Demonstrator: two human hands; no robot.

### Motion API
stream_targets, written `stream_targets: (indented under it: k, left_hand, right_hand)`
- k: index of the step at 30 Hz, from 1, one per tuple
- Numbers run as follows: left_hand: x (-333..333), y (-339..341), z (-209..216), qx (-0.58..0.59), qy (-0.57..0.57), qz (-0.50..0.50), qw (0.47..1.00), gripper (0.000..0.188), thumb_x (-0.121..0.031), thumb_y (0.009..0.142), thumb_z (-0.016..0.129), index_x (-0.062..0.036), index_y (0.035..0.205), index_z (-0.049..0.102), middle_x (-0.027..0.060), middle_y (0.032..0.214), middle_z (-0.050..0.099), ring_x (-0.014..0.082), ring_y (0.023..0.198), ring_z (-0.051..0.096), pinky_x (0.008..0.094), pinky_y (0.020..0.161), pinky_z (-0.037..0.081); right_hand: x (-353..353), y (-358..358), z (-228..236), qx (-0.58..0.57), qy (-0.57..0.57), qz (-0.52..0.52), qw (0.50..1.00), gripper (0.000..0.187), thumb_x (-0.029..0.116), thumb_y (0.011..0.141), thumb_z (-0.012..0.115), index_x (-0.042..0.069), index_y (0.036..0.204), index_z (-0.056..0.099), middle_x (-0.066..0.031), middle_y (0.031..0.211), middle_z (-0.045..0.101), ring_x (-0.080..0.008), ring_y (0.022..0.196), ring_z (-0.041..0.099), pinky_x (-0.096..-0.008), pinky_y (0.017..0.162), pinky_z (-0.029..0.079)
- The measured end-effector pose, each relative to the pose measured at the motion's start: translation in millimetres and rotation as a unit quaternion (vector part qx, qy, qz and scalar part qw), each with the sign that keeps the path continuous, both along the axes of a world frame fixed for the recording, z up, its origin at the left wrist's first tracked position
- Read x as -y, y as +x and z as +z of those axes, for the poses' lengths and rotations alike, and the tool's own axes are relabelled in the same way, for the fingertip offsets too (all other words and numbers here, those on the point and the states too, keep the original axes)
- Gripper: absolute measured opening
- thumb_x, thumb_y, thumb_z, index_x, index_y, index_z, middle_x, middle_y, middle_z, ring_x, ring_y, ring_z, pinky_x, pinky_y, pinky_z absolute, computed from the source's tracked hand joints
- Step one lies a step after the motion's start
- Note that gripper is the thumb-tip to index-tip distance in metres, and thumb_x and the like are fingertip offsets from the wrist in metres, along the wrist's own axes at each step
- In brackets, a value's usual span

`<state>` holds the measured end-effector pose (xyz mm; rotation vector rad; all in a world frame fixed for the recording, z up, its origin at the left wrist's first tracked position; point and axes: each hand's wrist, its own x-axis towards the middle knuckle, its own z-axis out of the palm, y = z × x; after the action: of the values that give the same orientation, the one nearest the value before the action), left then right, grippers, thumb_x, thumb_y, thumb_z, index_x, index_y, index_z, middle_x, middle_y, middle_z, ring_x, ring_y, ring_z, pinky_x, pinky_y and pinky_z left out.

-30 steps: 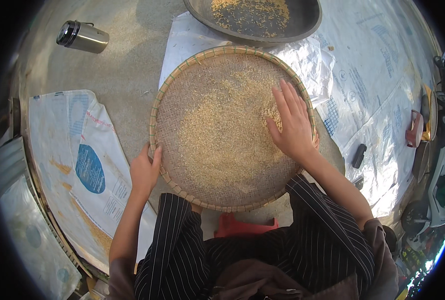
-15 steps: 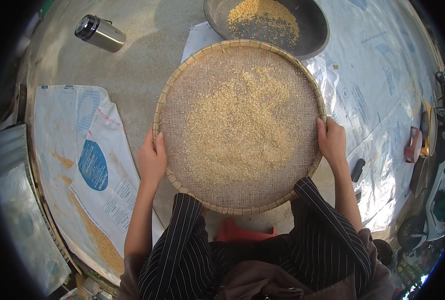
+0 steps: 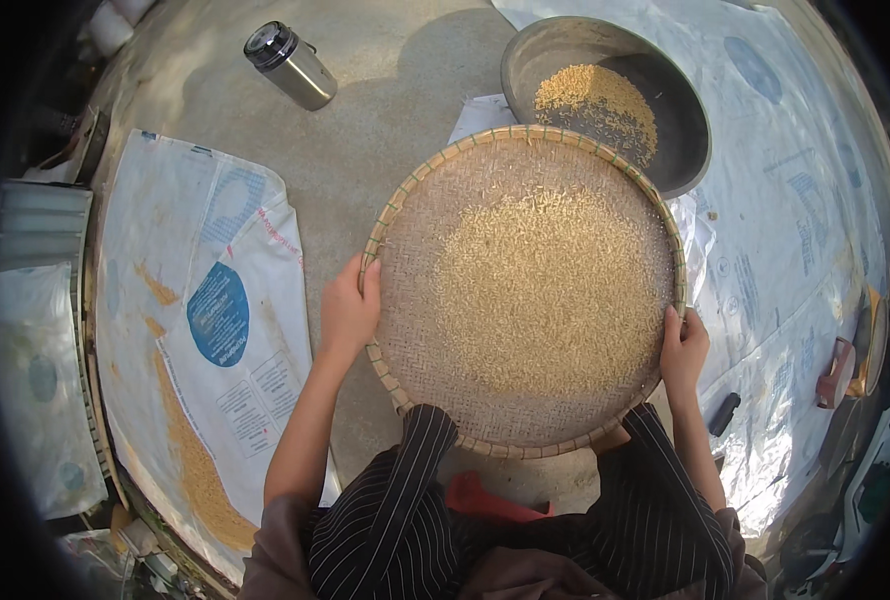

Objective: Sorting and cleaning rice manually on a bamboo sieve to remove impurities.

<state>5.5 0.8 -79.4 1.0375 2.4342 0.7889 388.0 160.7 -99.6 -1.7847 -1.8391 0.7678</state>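
Fingers point(image 3: 372, 283) gripping woven tray point(image 3: 405, 330), left hand point(image 3: 349, 314) and right hand point(image 3: 683, 352), most tips hidden

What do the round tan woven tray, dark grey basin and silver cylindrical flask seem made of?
Round tan woven tray: probably matte bamboo, from the crisscross weave and bound, segmented rim. Dark grey basin: possibly plastic or rubber, from its dull surface, though metal remains possible. Silver cylindrical flask: likely brushed steel, from its satin sheen; its shiny black lid looks like plastic.
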Motion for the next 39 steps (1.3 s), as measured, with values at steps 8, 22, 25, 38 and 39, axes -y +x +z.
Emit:
stream_targets:
  k: [8,22,25,38,39]
  left_hand:
    - [77.5,-74.8,58.7,0.021,-0.066,-0.035,0.997,0.029,-0.027,0.095,0.050,-0.0003,0.088,0.059,0.0234,0.067,0.060,0.0429,0.066,0.060,0.0492,0.056,0.043]
    - [47.7,-61.2,23.3,0.035,-0.059,-0.022,0.997,0.028,-0.027,0.095,0.049,-0.0011,0.097,0.061,0.0230,0.064,0.059,0.0441,0.063,0.059,0.0486,0.056,0.043]
    - [39.1,-33.0,9.6,0.070,-0.076,-0.028,0.994,0.028,-0.026,0.095,0.050,-0.0002,0.094,0.061,0.0229,0.064,0.058,0.0430,0.062,0.059,0.0468,0.056,0.042]
    - [-41.4,38.8,-8.8,0.067,0.051,0.016,0.996,0.028,-0.023,0.096,0.053,0.0028,0.087,0.057,0.0101,0.053,0.045,0.0111,0.049,0.040,0.0321,0.046,0.031]
    - [-44.1,47.6,-14.1,0.048,0.013,-0.015,0.999,0.027,-0.023,0.095,0.053,0.0027,0.087,0.057,0.0094,0.053,0.044,0.0100,0.049,0.038,0.0313,0.046,0.030]
  right_hand:
    - [55.3,-55.4,68.1,-0.099,-0.060,-0.030,0.993,0.028,0.020,0.093,0.061,-0.003,0.078,0.064,0.0061,0.056,0.047,-0.0008,0.050,0.035,-0.0226,0.045,0.023]
    - [17.2,-43.8,30.6,-0.040,-0.086,-0.003,0.995,0.026,0.022,0.089,0.066,-0.003,0.082,0.068,0.0065,0.055,0.047,-0.0018,0.050,0.037,-0.0226,0.046,0.028]
    - [-12.5,-44.1,20.1,-0.119,-0.077,-0.033,0.989,0.025,0.021,0.089,0.065,-0.004,0.082,0.067,0.0048,0.057,0.052,-0.0018,0.052,0.041,-0.0225,0.046,0.029]
    - [-34.9,70.9,-23.6,0.046,-0.072,0.078,0.993,0.025,0.022,0.086,0.065,-0.003,0.088,0.066,-0.0067,0.055,0.054,-0.0076,0.053,0.051,-0.0319,0.052,0.041]
    - [-39.4,82.8,-23.8,0.020,-0.089,0.027,0.995,0.025,0.022,0.086,0.065,-0.003,0.087,0.065,-0.0066,0.055,0.054,-0.0078,0.053,0.051,-0.0320,0.051,0.040]
